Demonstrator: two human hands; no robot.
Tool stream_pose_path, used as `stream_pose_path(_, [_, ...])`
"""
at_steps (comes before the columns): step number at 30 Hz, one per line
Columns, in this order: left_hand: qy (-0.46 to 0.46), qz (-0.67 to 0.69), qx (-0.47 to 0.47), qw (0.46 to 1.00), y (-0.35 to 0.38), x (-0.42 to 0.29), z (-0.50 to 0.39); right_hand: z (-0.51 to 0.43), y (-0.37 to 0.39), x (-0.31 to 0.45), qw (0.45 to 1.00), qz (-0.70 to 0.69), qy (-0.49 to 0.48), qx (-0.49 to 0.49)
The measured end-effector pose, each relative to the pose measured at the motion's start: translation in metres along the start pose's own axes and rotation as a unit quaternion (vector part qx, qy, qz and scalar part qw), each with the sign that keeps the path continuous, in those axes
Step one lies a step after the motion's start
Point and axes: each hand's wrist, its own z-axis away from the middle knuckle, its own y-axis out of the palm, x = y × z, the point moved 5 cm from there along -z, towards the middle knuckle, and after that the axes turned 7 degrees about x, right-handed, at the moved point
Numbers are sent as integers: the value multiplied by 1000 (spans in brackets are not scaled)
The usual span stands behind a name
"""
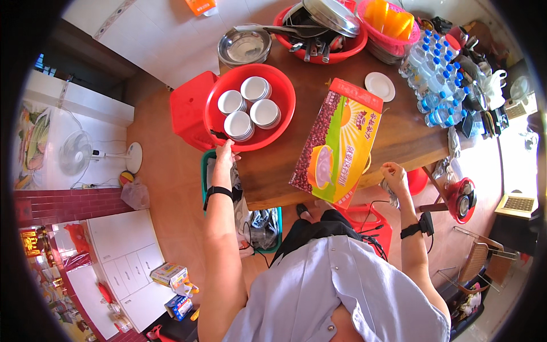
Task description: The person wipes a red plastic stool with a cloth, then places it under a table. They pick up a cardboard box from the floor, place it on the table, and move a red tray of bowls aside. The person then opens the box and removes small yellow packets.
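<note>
My left hand (226, 154) touches the near rim of a red plastic basin (280, 92); whether its fingers grip the rim is hard to tell. Four stacks of white bowls, one of them the near stack (237, 125), stand inside the basin. My right hand (394, 173) is off the table's front edge with curled fingers, and a crumpled grey cloth or bag (389, 194) hangs from it. Between the hands, a printed cardboard carton (342, 141) lies on the wooden table (267, 179), partly over the front edge. A small white plate (380, 86) lies beyond it.
Steel bowls (244, 45), a red basin of pans and utensils (342, 55) and a pink basket of orange cups (389, 25) stand at the back. Water bottles (440, 81) fill the right. Red stools (192, 107) and a green crate (280, 226) flank the table.
</note>
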Motion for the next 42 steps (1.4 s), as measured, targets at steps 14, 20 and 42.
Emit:
stream_pose_path(14, [9, 83, 43, 996, 14, 44, 75, -59, 70, 214, 975, -65, -191, 96])
stream_pose_path(20, [-2, 115, -8, 993, 8, 86, 122, -117, 136, 256, 979, 26, -180, 93])
stream_pose_path(42, [178, 24, -185, 966, -78, 74, 100, -143, 213, 255, 918, 274, -173, 228])
